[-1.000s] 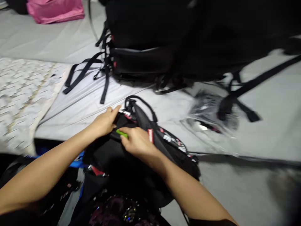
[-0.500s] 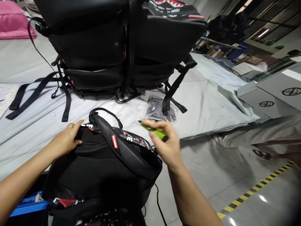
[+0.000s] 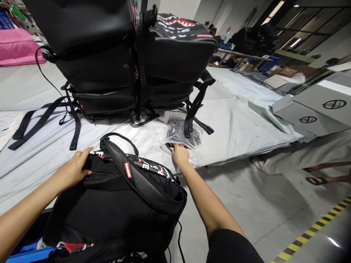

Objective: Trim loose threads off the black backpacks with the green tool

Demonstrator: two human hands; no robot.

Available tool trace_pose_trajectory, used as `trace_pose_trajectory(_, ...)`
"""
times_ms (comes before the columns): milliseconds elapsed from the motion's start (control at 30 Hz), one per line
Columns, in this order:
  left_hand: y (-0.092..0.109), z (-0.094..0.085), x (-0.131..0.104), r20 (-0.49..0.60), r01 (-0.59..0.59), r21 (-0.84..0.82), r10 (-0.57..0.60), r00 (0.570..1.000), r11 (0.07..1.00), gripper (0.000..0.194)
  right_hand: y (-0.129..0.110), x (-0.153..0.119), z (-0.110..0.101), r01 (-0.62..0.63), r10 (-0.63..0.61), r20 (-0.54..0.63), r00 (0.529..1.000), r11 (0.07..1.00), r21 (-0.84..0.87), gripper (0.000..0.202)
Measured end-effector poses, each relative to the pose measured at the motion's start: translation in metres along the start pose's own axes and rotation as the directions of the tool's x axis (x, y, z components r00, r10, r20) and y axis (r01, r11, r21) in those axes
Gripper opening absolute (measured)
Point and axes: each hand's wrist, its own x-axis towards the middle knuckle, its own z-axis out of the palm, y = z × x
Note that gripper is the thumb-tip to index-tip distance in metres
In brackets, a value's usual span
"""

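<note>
A black backpack (image 3: 117,201) with a padded strap and a red label lies in front of me at the table's near edge. My left hand (image 3: 78,166) grips its upper left corner, thumb and fingers pinching the fabric. Beyond the backpack, my right hand (image 3: 180,155) reaches to the near edge of a clear plastic bag (image 3: 175,131) with dark items inside. Its fingers are closed around something dark at the bag's opening, mostly hidden. No green marker shows in the hand now.
Large black backpacks (image 3: 98,69) stand on the white-covered table (image 3: 227,120), their straps trailing forward. Pink fabric (image 3: 19,47) lies at the left. Grey boxes (image 3: 323,106) stand at the right. Behind them, part of a person's legs and a sandal (image 3: 316,180) shows.
My right hand has moved forward and slightly left to the plastic bag, and the green marker it held is out of sight. My left hand keeps its grip on the backpack.
</note>
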Motion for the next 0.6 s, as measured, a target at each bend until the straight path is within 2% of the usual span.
trace_pose_trajectory(167, 0.002, -0.001, -0.001, -0.004, 0.003, 0.005, -0.003, 1.0, 1.0, 0.085, 0.004, 0.003, 0.0, 0.096, -0.094, 0.037, 0.995, 0.994, -0.058, 0.029)
trace_pose_trajectory(367, 0.004, -0.003, 0.0, 0.002, 0.01, 0.026, -0.01, 1.0, 1.0, 0.084, 0.013, -0.012, -0.011, 0.101, -0.103, -0.026, 0.994, 0.992, -0.079, 0.029)
trace_pose_trajectory(500, 0.011, -0.007, -0.002, 0.003, 0.033, 0.061, -0.033, 0.999, 0.998, 0.086, 0.008, -0.039, -0.039, 0.128, -0.132, -0.116, 0.984, 0.991, -0.04, 0.027)
trace_pose_trajectory(567, 0.018, -0.012, -0.006, 0.009, 0.028, 0.08, -0.029, 1.0, 0.996, 0.091, -0.003, -0.055, -0.061, 0.215, -0.192, -0.197, 0.962, 0.971, 0.101, 0.028)
trace_pose_trajectory(600, 0.022, -0.014, -0.007, 0.013, 0.027, 0.088, -0.028, 1.0, 0.996, 0.095, -0.012, -0.062, -0.073, 0.284, -0.226, -0.238, 0.945, 0.927, 0.245, 0.028)
